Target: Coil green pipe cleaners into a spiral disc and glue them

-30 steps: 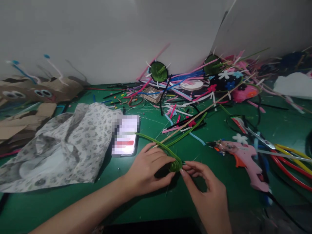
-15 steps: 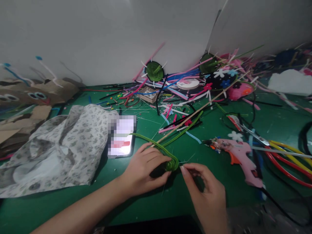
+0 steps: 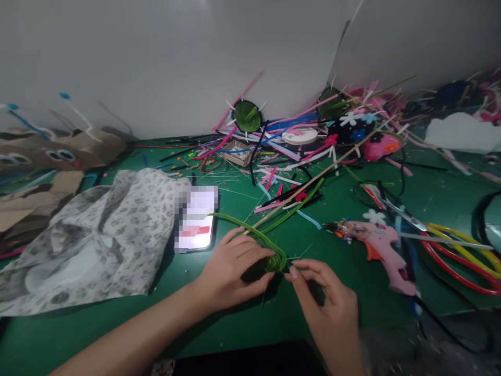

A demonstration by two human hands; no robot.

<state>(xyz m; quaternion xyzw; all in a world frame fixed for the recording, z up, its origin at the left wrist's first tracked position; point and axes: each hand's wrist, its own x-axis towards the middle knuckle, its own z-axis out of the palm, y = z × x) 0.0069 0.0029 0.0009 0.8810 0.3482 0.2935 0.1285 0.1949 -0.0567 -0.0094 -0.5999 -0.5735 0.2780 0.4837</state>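
Between the thumb and fingers of my left hand is a coil of green pipe cleaner. Two long green ends stretch away from it, one toward the lit phone and one toward the back right. Just right of the coil, my right hand pinches thumb and forefinger together; whatever lies between them is too small to make out. Thin pale strands show on the table near the coil. A long wooden stick runs from beside my left fingers toward the back right.
A pink glue gun and red-and-yellow-handled scissors lie at the right. Patterned cloth is bunched at the left, with brown cardboard figures behind it. Pipe cleaners and round green pieces crowd the back by the wall.
My right hand has shifted slightly left and its fingertips have come a little closer to the coil. My left hand keeps its hold on the coil.
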